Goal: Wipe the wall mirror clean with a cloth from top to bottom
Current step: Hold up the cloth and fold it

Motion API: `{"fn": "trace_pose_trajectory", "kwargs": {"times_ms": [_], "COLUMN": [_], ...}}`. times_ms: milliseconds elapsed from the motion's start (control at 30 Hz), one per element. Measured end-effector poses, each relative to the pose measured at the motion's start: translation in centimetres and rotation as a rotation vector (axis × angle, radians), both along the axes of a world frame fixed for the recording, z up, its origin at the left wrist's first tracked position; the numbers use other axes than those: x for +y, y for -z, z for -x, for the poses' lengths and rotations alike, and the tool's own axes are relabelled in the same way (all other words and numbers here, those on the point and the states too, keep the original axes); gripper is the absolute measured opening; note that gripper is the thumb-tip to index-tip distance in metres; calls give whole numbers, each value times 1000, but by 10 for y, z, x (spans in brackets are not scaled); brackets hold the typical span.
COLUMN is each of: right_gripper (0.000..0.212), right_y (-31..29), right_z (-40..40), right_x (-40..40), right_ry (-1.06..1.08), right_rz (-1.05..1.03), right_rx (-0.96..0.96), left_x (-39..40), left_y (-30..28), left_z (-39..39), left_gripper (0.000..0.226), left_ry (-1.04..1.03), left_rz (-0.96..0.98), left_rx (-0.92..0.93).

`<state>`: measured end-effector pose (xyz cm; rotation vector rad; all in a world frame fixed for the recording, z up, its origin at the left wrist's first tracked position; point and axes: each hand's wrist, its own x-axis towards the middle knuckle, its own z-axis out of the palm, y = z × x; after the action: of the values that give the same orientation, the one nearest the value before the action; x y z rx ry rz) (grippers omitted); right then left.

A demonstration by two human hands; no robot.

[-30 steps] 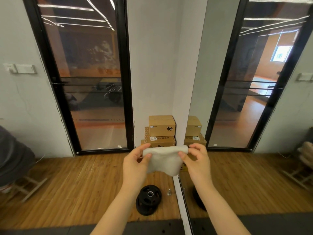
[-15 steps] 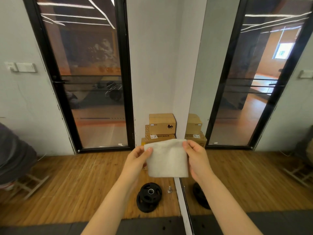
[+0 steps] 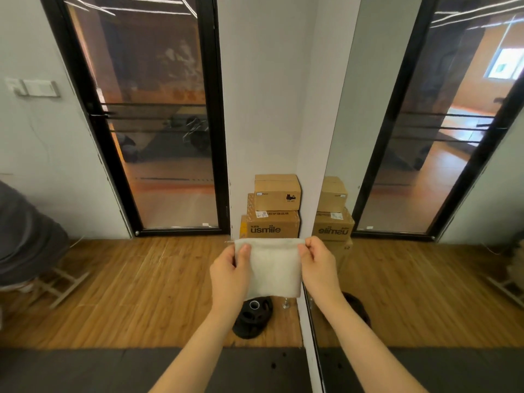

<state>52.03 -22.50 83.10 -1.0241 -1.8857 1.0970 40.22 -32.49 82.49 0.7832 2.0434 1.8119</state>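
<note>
Head view: the left hand (image 3: 231,275) and right hand (image 3: 319,265) each pinch a top corner of the white cloth (image 3: 270,269). The cloth hangs just left of the mirror (image 3: 425,165), in front of stacked boxes (image 3: 273,211).

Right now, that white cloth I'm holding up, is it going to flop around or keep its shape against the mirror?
Likely floppy: the white cloth hangs flat only because the left hand and right hand pinch its top corners. It probably weighs little, since fingertip grips carry it. Pressed one-handed on the mirror, it may bunch.

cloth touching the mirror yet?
No. Both the left hand and right hand hold the cloth stretched in the air, short of the mirror.
</note>
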Motion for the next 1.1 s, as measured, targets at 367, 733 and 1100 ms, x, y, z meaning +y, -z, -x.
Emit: {"fn": "trace_pose_trajectory", "kwargs": {"times_ms": [367, 733, 1100], "right_gripper": [9, 26, 60], "right_y": [97, 338, 696], "right_z": [103, 276, 334], "right_x": [117, 315, 398], "right_ry": [-80, 44, -147], "right_rz": [265, 233, 499], "right_rx": [-117, -505, -653], "left_x": [113, 328, 412], "left_y": [97, 328, 679], "left_z": [94, 264, 317], "left_gripper": [16, 25, 46], "left_ry": [78, -49, -15], "left_rz": [105, 388, 613], "left_rx": [-424, -373, -627]}}
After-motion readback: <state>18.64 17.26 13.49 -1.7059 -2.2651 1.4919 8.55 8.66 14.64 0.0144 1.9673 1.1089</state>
